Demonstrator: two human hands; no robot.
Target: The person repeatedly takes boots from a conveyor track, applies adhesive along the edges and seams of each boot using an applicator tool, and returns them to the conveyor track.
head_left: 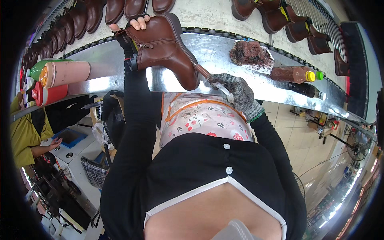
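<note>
A brown leather ankle boot with a side zip is held up over the metal ledge, lying on its side with its toe toward me. My left hand is closed round its upper end, fingertips showing over the leather; the rest of the hand is hidden. In a grey knitted glove, my right hand grips a slim tool with a brown end and a whitish part lower down. That brown end meets the boot's sole edge near the toe. Its exact kind I cannot make out.
Brown boots line the conveyor behind the metal ledge. A stained brown sponge-like block and capped bottles are at right; pink, red and green bottles stand left. Another person's hand shows far left.
</note>
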